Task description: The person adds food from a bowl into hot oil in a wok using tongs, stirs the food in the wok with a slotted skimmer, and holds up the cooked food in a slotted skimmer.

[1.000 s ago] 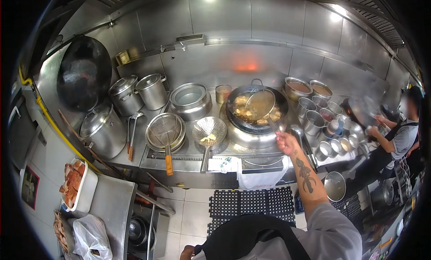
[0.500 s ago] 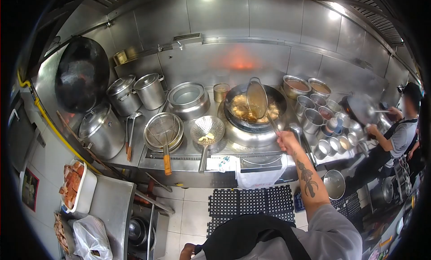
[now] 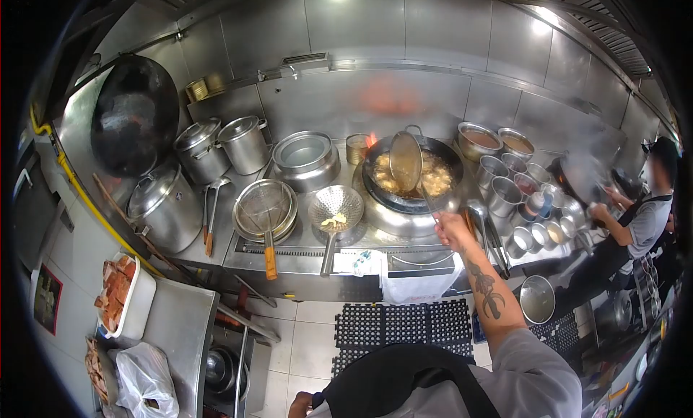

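My right hand (image 3: 453,232) is closed around the long handle of a round strainer (image 3: 406,160). Its bowl is tilted up on edge over the black wok (image 3: 459,155), and I cannot tell whether it touches the food. Golden, bubbling pieces of food (image 3: 436,180) lie in dark liquid in the wok. My left hand (image 3: 300,403) shows only in part beside my body at the bottom edge, its fingers hidden. Left of the wok, a perforated ladle (image 3: 348,203) with pale yellow bits rests over a pan.
A wooden-handled mesh strainer (image 3: 254,201) and a large pot (image 3: 327,169) stand to the left. On the right are several metal containers (image 3: 502,194) and a co-worker (image 3: 639,216) at a steaming wok. A white cloth (image 3: 419,284) hangs over the stove's front edge.
My right hand has moved slightly left, and the strainer's bowl has shifted left and turned. A small flame now shows behind the wok's left rim. Steam at the co-worker's wok has grown.
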The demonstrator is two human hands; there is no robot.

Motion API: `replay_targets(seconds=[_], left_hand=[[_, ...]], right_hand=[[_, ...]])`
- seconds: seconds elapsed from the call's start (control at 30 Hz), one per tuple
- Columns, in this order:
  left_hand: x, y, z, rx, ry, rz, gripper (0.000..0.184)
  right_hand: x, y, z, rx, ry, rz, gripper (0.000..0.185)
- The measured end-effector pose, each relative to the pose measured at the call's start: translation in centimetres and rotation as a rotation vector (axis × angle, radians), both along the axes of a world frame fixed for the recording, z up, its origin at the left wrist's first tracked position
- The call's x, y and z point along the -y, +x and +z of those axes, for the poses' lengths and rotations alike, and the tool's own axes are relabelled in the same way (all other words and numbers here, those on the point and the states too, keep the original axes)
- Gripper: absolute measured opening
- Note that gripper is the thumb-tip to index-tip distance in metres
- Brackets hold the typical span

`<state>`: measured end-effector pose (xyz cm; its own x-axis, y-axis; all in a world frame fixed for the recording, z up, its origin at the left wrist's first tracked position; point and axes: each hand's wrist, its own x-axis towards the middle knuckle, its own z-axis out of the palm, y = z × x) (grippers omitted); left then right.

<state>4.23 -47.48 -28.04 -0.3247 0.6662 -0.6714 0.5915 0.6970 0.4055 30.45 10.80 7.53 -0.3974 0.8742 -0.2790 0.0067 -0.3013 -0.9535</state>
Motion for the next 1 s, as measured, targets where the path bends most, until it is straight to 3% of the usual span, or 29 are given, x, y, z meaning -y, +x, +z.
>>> replay_targets(seconds=[0.47,1.0], left_hand=[[0.1,0.4,0.2,0.036,-0.010,0.083,0.019],[-0.7,-0.1,0.2,0.068,-0.013,0.174,0.017]], right_hand=[[-3.0,3.1,-4.2,-0.508,-0.409,0.088,0.018],[-1.0,4.5,-1.9,-0.212,-0.163,0.138,0.022]])
